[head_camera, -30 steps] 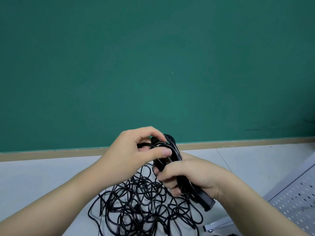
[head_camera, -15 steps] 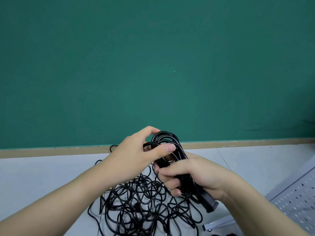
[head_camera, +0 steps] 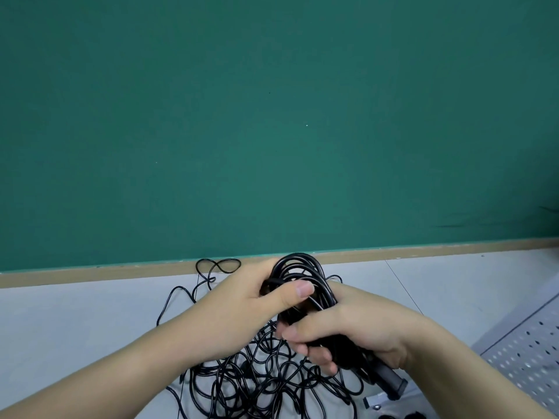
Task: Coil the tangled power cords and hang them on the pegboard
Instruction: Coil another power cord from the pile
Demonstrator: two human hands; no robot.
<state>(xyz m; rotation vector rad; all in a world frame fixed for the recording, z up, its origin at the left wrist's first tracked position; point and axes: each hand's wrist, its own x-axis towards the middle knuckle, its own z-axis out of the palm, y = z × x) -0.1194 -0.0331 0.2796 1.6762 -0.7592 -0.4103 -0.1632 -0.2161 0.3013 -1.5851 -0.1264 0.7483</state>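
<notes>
Power cords first, and the biggest worry is the big one: the tangled heap [head_camera: 260, 379] of black cord sprawled on the pale floor [head_camera: 75, 334] under both forearms, with one stray loop [head_camera: 217, 265] reaching back to the wooden skirting [head_camera: 423, 249]. The bundle in hand looks to be fed from that heap, so a hard pull could cinch a crossing into a knot or drag the whole mess up with it.

Next size down, the coil [head_camera: 302, 276] itself, held up in front of the green wall [head_camera: 272, 116]. The right hand [head_camera: 357, 331] has its fingers curled round the gathered turns near the bottom, a firm grip, and the black plug end [head_camera: 393, 385] pokes out below the palm. The left hand [head_camera: 239, 306] pinches the upper strands, thumb pressed across them. Should either hold slacken, these springy loops would likely fan out and the winding be lost. Uneven loops could also make a bundle that sits badly on a hook.

Smallest risk: that heavy plug, dangling, may swing and snag a strand.

The perforated pegboard [head_camera: 526, 352], pale grey, lies at the lower right, close by; no hooks can be made out on it. A small metal fitting [head_camera: 375, 402] shows at its near corner.
</notes>
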